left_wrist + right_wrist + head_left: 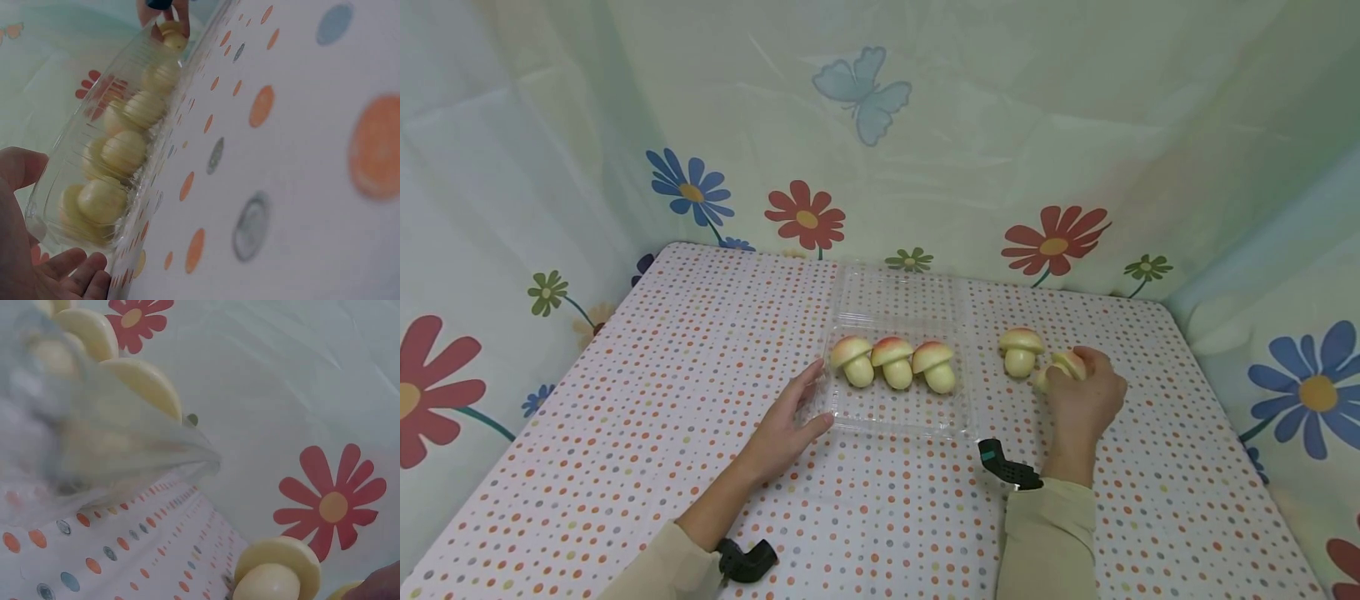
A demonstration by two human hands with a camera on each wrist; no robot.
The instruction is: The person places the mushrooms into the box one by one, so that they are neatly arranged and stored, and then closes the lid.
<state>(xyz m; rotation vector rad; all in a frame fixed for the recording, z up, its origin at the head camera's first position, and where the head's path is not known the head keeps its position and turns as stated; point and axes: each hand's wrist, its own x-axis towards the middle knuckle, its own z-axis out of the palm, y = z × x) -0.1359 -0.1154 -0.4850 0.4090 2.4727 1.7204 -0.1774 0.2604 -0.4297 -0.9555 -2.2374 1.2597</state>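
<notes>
A clear plastic clamshell box (898, 417) lies open on the table, with three toy mushrooms (892, 364) side by side in its base. Its raised lid part (898, 293) extends toward the back. My left hand (784, 427) rests against the box's left end, thumb near the front corner and fingers loosely spread; the left wrist view shows this hand (37, 250) around that end. To the right of the box, my right hand (1084, 396) pinches a mushroom (1070, 363) by the table surface. Beside it another mushroom (1020, 352) stands on the cloth.
A dotted cloth (880, 525) covers the table. Flower-printed curtains (955, 167) hang behind the table and along both sides. Black wrist-worn devices (1007, 467) sit near both sleeves. In the right wrist view, the box's blurred corner (187, 456) stands close to the camera.
</notes>
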